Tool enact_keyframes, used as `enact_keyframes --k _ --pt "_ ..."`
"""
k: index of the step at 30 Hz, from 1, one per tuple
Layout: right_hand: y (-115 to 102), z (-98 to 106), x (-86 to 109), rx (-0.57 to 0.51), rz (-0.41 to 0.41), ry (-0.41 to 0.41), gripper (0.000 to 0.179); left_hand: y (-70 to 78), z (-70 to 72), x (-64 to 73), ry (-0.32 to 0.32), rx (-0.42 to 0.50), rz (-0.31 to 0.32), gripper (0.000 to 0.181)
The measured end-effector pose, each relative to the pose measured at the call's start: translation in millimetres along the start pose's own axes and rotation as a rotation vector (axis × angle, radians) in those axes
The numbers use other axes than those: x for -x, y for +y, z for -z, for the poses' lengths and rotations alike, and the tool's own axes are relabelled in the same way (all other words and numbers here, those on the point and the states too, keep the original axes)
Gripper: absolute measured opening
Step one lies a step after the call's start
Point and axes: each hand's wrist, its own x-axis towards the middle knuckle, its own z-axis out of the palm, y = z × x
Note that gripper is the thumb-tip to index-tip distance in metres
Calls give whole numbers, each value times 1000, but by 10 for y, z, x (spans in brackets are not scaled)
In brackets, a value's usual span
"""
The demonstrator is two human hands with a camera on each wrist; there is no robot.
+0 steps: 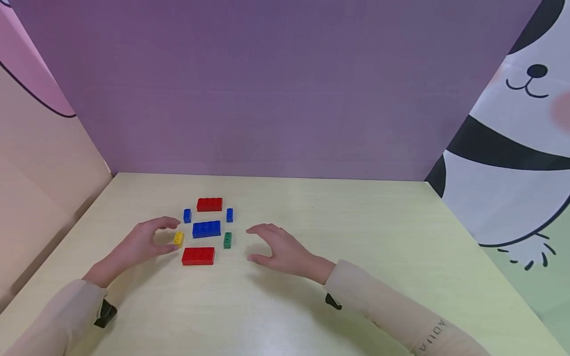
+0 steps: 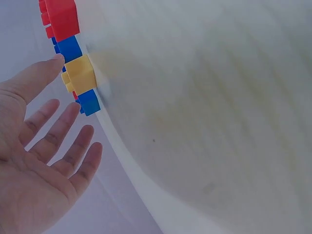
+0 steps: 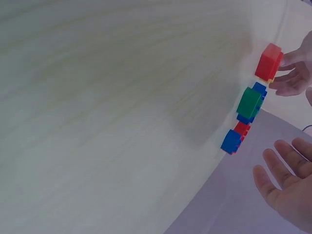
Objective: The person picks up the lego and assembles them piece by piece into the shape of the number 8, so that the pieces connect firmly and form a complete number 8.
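Toy building bricks lie apart on the table. My left hand is beside the small yellow brick, its thumb near that brick and its fingers spread and gently bent; in the left wrist view the palm shows nothing held. My right hand hovers right of the small green brick, thumb and fingers apart with nothing between them. Between the hands lie a long blue brick and a near red brick. Farther back are another red brick and two small blue bricks, left and right.
The pale wooden table extends to the right of the bricks. A purple panel stands along its back edge. On the right is a panel with a printed panda, and a light wall borders the left side.
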Motion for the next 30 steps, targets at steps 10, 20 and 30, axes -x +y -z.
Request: enact_keyframes --k 10,20,30 --pt "-157 -113 -176 -135 -52 -69 51 31 -4 -25 -62 41 36 51" --pt "-252 -245 -292 -274 -64 -42 45 -16 -58 -72 -86 42 58 48" --pt "-322 -386 -388 -397 -124 -13 45 -19 -58 -89 -92 43 65 42"
